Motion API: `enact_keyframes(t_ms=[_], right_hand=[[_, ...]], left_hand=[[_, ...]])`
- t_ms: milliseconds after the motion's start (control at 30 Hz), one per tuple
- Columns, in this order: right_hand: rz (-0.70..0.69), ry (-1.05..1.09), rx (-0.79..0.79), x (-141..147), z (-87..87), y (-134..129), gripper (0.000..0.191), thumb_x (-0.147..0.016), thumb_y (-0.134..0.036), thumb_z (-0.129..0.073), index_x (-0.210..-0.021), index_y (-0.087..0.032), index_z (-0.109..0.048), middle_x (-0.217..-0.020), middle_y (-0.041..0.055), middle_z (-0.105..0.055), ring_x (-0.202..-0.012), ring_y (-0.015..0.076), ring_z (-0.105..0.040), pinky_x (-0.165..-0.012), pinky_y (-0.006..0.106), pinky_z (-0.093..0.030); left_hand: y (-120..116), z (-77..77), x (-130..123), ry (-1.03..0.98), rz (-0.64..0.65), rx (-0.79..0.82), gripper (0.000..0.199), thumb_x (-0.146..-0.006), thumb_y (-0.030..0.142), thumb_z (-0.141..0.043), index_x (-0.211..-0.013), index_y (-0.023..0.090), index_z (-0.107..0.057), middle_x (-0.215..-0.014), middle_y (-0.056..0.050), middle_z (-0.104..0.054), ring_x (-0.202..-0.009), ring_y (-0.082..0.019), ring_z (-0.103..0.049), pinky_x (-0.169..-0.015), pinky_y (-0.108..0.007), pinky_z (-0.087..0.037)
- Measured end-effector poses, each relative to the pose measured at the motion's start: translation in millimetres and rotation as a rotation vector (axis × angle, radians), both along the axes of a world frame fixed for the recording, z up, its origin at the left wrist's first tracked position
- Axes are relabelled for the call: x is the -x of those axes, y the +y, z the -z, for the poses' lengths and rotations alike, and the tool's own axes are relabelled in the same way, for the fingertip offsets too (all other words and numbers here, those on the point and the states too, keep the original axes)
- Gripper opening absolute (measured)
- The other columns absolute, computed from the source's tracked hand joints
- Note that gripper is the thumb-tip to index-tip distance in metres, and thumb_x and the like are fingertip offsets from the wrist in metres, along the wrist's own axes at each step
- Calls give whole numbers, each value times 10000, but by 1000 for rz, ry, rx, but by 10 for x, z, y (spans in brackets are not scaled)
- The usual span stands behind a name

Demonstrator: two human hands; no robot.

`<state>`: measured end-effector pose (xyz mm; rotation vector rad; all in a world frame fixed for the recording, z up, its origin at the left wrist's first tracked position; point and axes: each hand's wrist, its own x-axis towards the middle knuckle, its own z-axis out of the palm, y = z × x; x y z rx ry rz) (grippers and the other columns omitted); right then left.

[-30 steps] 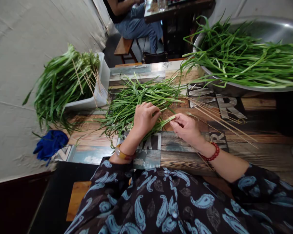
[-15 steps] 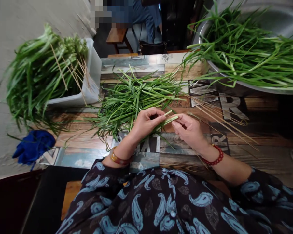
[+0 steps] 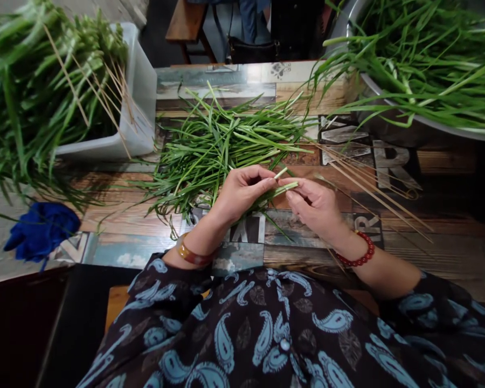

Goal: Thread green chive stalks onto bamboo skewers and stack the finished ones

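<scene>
Several green stalks (image 3: pixel 289 186) with pale cut ends lie between my two hands, just in front of a loose pile of long green leaves (image 3: pixel 226 137) on the patterned table. My left hand (image 3: pixel 244 191) is closed round the stalks, thumb pressed on them. With thumb and fingers bent together, my right hand (image 3: pixel 313 205) pinches the stalks near their pale ends. A thin stick, partly hidden, seems to pass below my right hand. More thin wooden sticks (image 3: pixel 372 188) lie on the table to the right of the pile.
At the left, a white plastic tub (image 3: pixel 143 91) holds bundled greens with sticks poking out. A blue cloth (image 3: pixel 42 229) lies below it. A large metal basin (image 3: pixel 448 126) heaped with greens stands at the right. Beyond the table are a wooden stool (image 3: pixel 185 24) and a black bag (image 3: pixel 254 52).
The camera view has shifted, so the tub, basin and pile sit higher in the picture. Both hands keep their hold on the stalks, with only slight finger movement.
</scene>
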<state>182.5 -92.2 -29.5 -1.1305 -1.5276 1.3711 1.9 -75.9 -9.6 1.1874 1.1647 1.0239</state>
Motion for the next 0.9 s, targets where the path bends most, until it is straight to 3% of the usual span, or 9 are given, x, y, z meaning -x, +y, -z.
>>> enact_keyframes(t_ms=[533, 767, 900], right_hand=[[5, -67, -67, 14, 28, 23, 281, -879, -279, -552, -1086, -150, -692, -635, -14, -573, -503, 81, -458, -447, 213, -368], [7, 3, 19, 39, 41, 33, 250, -880, -288, -550, -1070, -155, -641, -564, -56, -521, -418, 66, -424, -389, 200, -342], [-6, 15, 93, 37, 34, 32, 153, -877, -323, -558, -870, -173, -587, -553, -61, -531, -348, 56, -415, -341, 200, -322]], left_hand=[[-9, -4, 8, 80, -10, -73, 157, -746, 316, -738, -757, 160, -744, -740, -19, -692, -688, -120, -583, -670, -244, -444], [-6, -7, -12, 350, -24, -308, 135, -794, 294, -683, -761, 177, -742, -731, -30, -684, -678, -134, -580, -667, -264, -441], [-16, 3, -33, 457, -67, -430, 110, -803, 231, -661, -741, 172, -729, -724, -34, -688, -685, -136, -595, -678, -266, -447]])
